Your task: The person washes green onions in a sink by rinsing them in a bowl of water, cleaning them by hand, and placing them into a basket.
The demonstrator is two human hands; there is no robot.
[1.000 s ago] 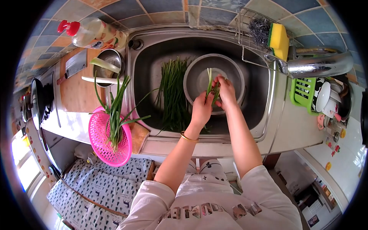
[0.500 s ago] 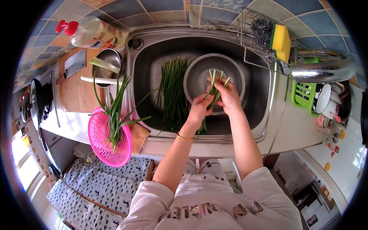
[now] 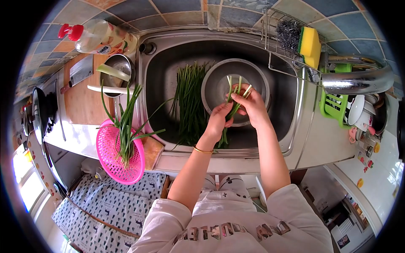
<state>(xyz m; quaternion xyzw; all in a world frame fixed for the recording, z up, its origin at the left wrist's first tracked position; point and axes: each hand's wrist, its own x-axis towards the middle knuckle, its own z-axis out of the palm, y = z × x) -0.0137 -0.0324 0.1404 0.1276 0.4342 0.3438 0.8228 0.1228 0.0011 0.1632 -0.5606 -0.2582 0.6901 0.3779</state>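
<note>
Head view: left hand (image 3: 218, 119) and right hand (image 3: 253, 107) both pinch a few green stalks (image 3: 234, 109), pale ends pointing away from the person, over the bowl (image 3: 214, 84) in the sink (image 3: 160, 90). Bigger bunch (image 3: 188, 99) lies just left of bowl. Pink basket (image 3: 109, 152) with more greens (image 3: 125, 133) sits left, by bench (image 3: 322, 145) edge.

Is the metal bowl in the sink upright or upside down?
Upright: the metal bowl has its round mouth facing up, and its inside shows beneath the held chives. Whether it holds water, I cannot tell.
</note>
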